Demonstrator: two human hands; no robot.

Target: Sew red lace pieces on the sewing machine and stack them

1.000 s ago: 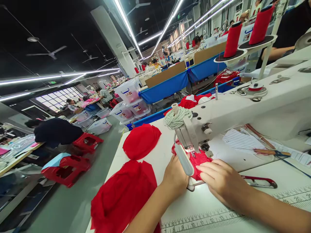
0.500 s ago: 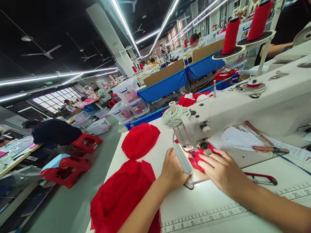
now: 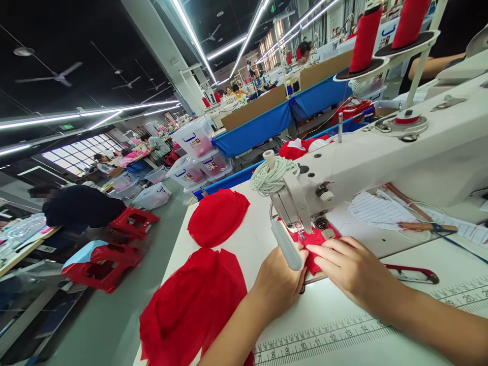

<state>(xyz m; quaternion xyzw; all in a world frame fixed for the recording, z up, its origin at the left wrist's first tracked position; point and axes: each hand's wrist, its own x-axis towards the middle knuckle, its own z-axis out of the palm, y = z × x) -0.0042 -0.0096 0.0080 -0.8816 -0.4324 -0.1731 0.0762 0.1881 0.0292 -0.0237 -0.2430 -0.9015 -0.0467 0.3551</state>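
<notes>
A piece of red fabric (image 3: 314, 254) lies under the presser foot of a white sewing machine (image 3: 381, 147). My left hand (image 3: 276, 282) is at the fabric's near left edge, closed on it, its fingers partly hidden behind the machine's small lamp (image 3: 287, 246). Across the fabric's right side lies my right hand (image 3: 351, 267), fingers stretched out and flat, tips close to the needle. To the left of my hands, a rounded red fabric piece (image 3: 217, 218) rests on the table, with a larger heap of red fabric (image 3: 190, 305) nearer to me.
Red-handled snips (image 3: 414, 274) lie right of my right hand. A ruler strip (image 3: 324, 338) runs along the table's near edge. Coiled pale cord (image 3: 272, 177) hangs on the machine head, and red thread cones (image 3: 366, 40) stand behind. Red stools (image 3: 101, 267) stand left.
My left hand has shifted toward my right hand, its fingertips now nearer the right fingers. More red fabric shows in front of the presser foot. The view has shifted slightly.
</notes>
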